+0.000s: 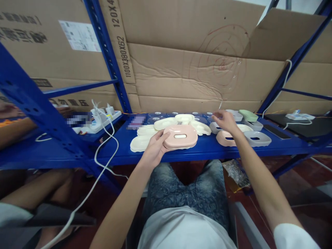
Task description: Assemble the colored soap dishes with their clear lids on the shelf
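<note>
My left hand (156, 148) grips a pink plastic shell (190, 136) by its left side, thumb on top. The shell is a rounded oblong with a short slot in its middle, and something white shows in the slot. Several cream shells (141, 143) lie behind and left of it on the blue shelf. My right hand (226, 120) reaches over the shelf's right part with fingers loosely bent, apparently holding nothing. Under and beside that hand are another pink shell (222, 139) with an opening, a grey shell (258, 138) and a green shell (248, 115).
Dark blue cases (157, 114) line the back of the shelf (121, 152). A power strip (103, 121) with white cables stands left. Blue uprights (107, 52) flank the cardboard (168, 69). Another person's arm (18, 133) shows at far left. A black flat object (275, 131) lies right.
</note>
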{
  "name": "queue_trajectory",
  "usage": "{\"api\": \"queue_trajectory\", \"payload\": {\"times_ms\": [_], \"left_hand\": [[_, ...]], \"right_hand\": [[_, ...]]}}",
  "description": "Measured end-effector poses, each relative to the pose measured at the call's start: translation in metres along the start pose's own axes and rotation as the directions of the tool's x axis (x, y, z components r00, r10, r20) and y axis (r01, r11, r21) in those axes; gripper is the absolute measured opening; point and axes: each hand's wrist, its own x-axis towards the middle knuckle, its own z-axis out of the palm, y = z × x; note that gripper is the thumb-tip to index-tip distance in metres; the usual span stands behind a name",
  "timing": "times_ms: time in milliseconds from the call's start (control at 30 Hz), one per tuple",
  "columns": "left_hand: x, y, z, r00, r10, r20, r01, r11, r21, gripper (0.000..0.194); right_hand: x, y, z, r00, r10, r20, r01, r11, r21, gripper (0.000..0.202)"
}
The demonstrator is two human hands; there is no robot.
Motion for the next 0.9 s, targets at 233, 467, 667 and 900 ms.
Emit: {"api": "queue_trajectory", "payload": {"times_ms": [233, 467, 667, 900], "left_hand": [[0.001, 0.0, -0.001, 0.998, 0.048, 0.027, -0.048, 0.999, -0.01, 0.047], [0.002, 0.003, -0.001, 0.999, 0.05, 0.014, -0.049, 0.997, -0.062, 0.041], [0.0, 0.004, 0.001, 1.0, 0.007, 0.018, -0.005, 0.997, -0.073, 0.037], [0.0, 0.003, 0.002, 1.0, 0.012, 0.026, -0.01, 0.996, -0.092, 0.038]], "right_hand": [[0.071, 0.036, 0.022, 0.937, 0.288, 0.197, -0.235, 0.938, -0.254, 0.056], [0.089, 0.032, 0.053, 0.825, 0.538, 0.175, -0.446, 0.808, -0.385, 0.096], [0.091, 0.034, 0.058, 0.804, 0.58, 0.131, -0.493, 0.773, -0.4, 0.107], [0.09, 0.037, 0.053, 0.812, 0.581, 0.053, -0.531, 0.775, -0.343, 0.103]]}}
